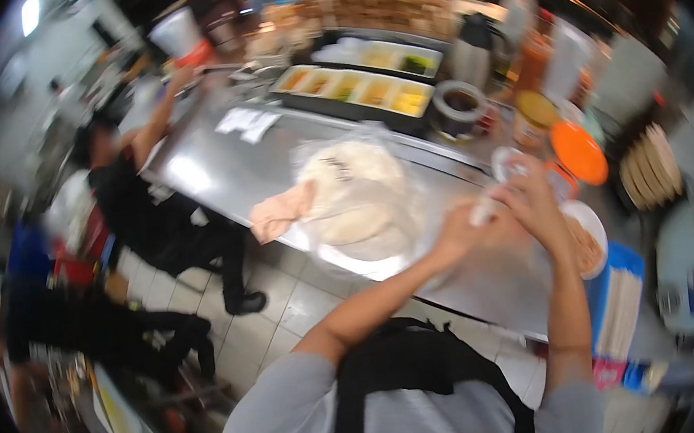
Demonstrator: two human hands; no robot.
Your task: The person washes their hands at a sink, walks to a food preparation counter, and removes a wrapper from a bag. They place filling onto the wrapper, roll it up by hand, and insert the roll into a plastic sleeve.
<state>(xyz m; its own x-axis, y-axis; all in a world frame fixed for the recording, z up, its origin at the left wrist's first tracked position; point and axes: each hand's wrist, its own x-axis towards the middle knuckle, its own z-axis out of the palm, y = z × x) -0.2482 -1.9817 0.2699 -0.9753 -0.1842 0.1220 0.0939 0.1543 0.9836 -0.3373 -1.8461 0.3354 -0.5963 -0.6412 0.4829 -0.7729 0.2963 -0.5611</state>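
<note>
Over the right part of the steel counter, my left hand (pixel 463 232) and my right hand (pixel 534 201) come close together. Fingers of both are closed around a small whitish thing (pixel 482 211), too blurred to name. To the left of my hands lies a clear plastic bag (pixel 413 201) with pale round flatbreads (pixel 352 186) inside and dark writing on it. A peach-coloured cloth (pixel 281 211) touches the bag's left side. Beside my right wrist stands a white bowl (pixel 589 216) with brownish food in it.
Trays of cut toppings (pixel 355 89) line the counter's back, near a dark sauce pot (pixel 460 106). An orange lid (pixel 579 152), a jar (pixel 534 116) and a blue box (pixel 622 259) stand right. A co-worker (pixel 155 199) reaches over the counter's left end.
</note>
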